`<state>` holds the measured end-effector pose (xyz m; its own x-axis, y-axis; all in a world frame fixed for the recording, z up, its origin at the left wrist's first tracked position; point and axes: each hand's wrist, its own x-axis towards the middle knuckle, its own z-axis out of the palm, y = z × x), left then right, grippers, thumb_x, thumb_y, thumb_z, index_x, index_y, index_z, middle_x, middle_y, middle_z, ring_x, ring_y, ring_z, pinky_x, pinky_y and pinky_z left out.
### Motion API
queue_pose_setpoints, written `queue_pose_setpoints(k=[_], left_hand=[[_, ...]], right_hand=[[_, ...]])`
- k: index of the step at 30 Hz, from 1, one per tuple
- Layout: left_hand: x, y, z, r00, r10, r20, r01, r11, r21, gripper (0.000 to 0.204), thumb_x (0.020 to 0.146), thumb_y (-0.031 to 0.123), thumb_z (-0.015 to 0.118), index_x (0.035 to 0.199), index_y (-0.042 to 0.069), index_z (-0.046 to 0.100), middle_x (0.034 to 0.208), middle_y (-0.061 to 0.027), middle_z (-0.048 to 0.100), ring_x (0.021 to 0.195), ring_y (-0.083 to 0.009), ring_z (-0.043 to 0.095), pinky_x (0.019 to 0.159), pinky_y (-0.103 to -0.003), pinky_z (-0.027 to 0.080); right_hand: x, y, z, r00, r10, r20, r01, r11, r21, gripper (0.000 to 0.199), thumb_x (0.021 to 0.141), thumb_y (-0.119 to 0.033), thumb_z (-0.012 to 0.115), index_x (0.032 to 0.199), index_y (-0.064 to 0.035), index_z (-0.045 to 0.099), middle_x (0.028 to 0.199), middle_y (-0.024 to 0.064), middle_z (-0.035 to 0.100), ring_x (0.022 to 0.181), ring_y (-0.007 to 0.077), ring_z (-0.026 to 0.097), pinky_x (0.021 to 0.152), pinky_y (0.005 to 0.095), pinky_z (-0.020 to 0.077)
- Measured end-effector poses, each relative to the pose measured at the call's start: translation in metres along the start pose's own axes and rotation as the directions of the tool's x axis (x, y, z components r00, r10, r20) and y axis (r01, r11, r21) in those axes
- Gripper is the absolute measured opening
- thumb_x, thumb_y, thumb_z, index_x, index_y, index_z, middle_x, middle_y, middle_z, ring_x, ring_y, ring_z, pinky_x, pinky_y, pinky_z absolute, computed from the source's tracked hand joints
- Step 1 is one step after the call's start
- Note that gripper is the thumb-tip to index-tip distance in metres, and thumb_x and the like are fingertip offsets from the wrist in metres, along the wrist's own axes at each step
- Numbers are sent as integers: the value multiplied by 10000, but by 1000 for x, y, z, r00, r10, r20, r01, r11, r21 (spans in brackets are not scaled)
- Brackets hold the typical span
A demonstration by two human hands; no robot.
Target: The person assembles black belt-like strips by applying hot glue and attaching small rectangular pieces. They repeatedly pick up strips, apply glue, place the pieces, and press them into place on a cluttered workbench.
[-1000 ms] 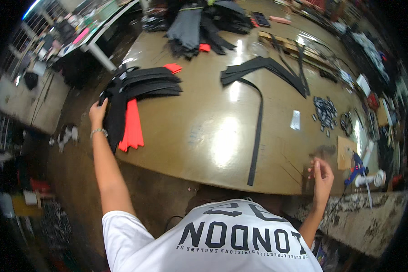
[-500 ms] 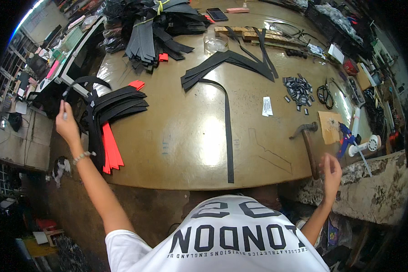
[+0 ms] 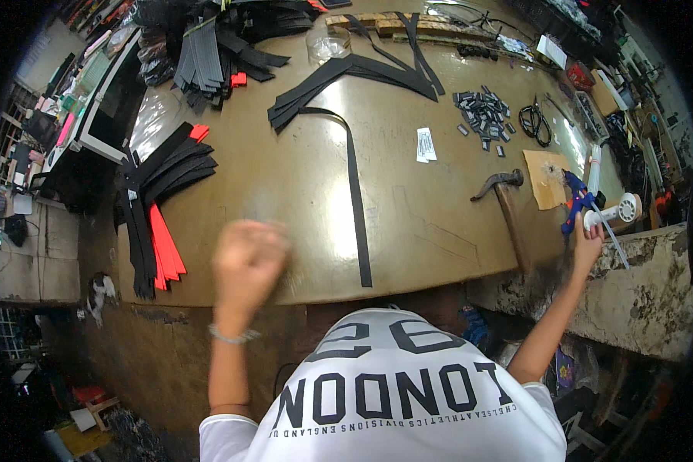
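My left hand (image 3: 250,258) is over the near left part of the table, smeared by motion. It looks curled, but whether anything is in its fingers cannot be made out. At the right edge my right hand (image 3: 589,240) reaches to a blue glue gun (image 3: 575,202) and a white spool (image 3: 620,211). Its thumb and fingers are apart, at or against the gun's handle. A long pale glue stick (image 3: 614,245) slants beside that hand. Left of my left hand lies a pile of black strips (image 3: 169,165) with red strips (image 3: 166,250) under it.
A hammer (image 3: 508,208) lies left of the glue gun, near a brown card (image 3: 545,181). Black scissors (image 3: 534,125), small dark buckle-like pieces (image 3: 483,115) and white labels (image 3: 426,145) lie beyond. One narrow black strap (image 3: 356,200) runs toward me from stacked black strips (image 3: 362,69).
My left hand has swung right from the far-left pile to over the table. The curved black strip near it now lies flatter. My right hand has moved forward to the glue gun. The view has shifted.
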<state>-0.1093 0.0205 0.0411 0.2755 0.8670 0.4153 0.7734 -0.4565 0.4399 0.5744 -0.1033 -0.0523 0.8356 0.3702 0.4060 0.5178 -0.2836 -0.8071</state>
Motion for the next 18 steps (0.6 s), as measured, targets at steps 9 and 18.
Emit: queue_pose_setpoints(k=[9, 18], left_hand=[[-42, 79, 55, 984, 150, 98, -139, 984, -114, 360, 755, 287, 801, 1095, 193, 729, 1036, 11, 636, 739, -182, 558, 621, -299, 491], [-53, 78, 67, 971, 215, 101, -202, 972, -122, 254, 773, 270, 777, 1020, 218, 746, 999, 57, 630, 723, -153, 529, 585, -274, 470]], right_hand=[[-21, -146, 48, 980, -14, 197, 40, 991, -130, 484, 910, -372, 708, 1190, -22, 525, 869, 75, 659, 622, 111, 621, 477, 252, 464], [-168, -280, 107, 366, -425, 828, 186, 905, 383, 462, 828, -239, 782, 1189, -88, 536, 961, 103, 695, 852, 193, 681, 799, 318, 527]])
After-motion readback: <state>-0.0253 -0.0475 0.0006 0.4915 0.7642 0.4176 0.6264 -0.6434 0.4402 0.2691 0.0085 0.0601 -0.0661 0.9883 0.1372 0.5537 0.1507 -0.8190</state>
